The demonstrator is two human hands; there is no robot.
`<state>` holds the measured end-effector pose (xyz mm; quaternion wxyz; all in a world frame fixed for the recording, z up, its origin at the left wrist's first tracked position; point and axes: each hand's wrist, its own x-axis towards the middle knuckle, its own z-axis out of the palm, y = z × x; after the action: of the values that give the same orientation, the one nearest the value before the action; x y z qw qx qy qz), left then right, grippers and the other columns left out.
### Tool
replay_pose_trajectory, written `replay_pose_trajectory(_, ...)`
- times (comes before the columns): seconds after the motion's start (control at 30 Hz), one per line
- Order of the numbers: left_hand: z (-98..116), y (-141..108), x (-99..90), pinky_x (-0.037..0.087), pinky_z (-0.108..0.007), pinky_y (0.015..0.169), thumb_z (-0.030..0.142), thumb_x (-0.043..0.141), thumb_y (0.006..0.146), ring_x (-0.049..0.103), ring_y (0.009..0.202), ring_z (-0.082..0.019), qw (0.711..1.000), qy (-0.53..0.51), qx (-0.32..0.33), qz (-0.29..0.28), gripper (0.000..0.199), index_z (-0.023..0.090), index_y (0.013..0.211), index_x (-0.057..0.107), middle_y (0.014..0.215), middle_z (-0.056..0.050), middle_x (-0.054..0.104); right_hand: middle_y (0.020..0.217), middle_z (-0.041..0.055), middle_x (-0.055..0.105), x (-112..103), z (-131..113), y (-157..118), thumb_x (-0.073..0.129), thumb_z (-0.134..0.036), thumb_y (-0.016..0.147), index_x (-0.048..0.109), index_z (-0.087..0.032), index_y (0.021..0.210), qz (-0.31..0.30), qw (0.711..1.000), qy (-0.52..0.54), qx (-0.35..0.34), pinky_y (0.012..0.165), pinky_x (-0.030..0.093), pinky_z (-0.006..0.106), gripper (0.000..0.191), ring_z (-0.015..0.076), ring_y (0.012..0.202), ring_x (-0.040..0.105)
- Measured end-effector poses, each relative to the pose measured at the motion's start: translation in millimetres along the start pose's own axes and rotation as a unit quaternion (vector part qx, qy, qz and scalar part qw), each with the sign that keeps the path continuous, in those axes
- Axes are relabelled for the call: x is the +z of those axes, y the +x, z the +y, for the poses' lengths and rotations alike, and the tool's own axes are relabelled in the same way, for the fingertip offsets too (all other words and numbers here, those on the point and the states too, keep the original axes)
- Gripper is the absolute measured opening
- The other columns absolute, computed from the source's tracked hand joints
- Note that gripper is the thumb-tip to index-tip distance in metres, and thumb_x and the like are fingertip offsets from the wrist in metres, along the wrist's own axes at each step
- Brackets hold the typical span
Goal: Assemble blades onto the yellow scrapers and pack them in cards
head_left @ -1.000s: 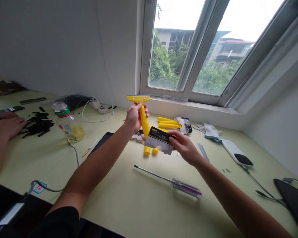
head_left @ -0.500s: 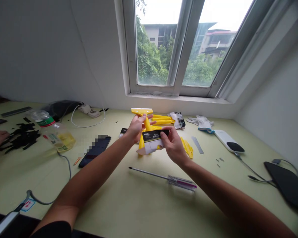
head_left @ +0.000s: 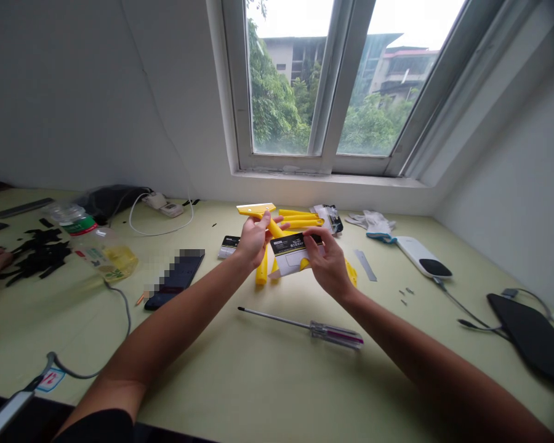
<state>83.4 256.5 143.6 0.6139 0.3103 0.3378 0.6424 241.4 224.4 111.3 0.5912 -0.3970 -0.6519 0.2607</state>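
Head view: left hand (head_left: 253,239) grips scraper (head_left: 257,212), right hand (head_left: 324,257) pinches printed card (head_left: 288,256) hiding the scraper's lower end.

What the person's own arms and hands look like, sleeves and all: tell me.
The bare left arm has a plain black cloth sleeve at the picture's lower edge. The bare right arm shows no sleeve as far as the view reaches. The bare left hand and bare right hand show no glove, watch or bracelet.
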Motion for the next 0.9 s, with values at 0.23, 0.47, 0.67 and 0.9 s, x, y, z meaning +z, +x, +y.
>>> replay_pose_trajectory(0.23, 0, 3, -1.8, 0.056, -0.039, 0.083, 0.038, 0.069, 0.083, 0.071, 0.092, -0.024, 1.000, -0.007, 0.007, 0.008, 0.033, 0.018, 0.100, 0.049, 0.101, -0.012, 0.070, 0.100, 0.0040, 0.066, -6, -6, 4, 0.069, -0.038, 0.080, 0.066, -0.025, 0.104, -0.134, 0.983, 0.100, 0.077, 0.073, 0.051, 0.033, 0.027, 0.0201, 0.085, 0.061)
replay_pose_trajectory(0.47, 3, 2, -1.9, 0.056, -0.039, 0.084, 0.037, 0.069, 0.082, 0.071, 0.093, -0.023, 0.998, -0.020, 0.052, -0.009, 0.031, 0.019, 0.096, 0.047, 0.104, -0.010, 0.070, 0.131, 0.0041, 0.050, 3, -5, 3, 0.080, -0.029, 0.066, 0.048, -0.034, 0.121, -0.021, 0.938, 0.294, 0.185, 0.090, 0.053, 0.036, 0.064, 0.0198, 0.104, 0.062)
replay_pose_trajectory(0.67, 6, -4, 1.2, 0.056, -0.039, 0.082, 0.037, 0.070, 0.081, 0.071, 0.092, -0.022, 0.997, -0.034, 0.064, -0.025, 0.032, 0.021, 0.095, 0.046, 0.107, -0.008, 0.069, 0.122, 0.0047, 0.060, -1, -3, 5, 0.076, -0.034, 0.074, 0.042, -0.033, 0.126, -0.105, 0.904, 0.318, 0.265, 0.084, 0.058, 0.038, 0.062, 0.0212, 0.101, 0.065)
replay_pose_trajectory(0.9, 10, 0, -3.8, 0.052, -0.040, 0.090, 0.035, 0.071, 0.081, 0.070, 0.096, -0.023, 0.995, 0.003, 0.067, -0.072, 0.030, 0.019, 0.096, 0.050, 0.108, -0.011, 0.071, 0.106, 0.0028, 0.065, -15, -6, 12, 0.079, -0.032, 0.071, 0.046, -0.033, 0.126, -0.159, 0.902, 0.286, 0.284, 0.059, 0.062, 0.037, 0.064, 0.0208, 0.081, 0.068)
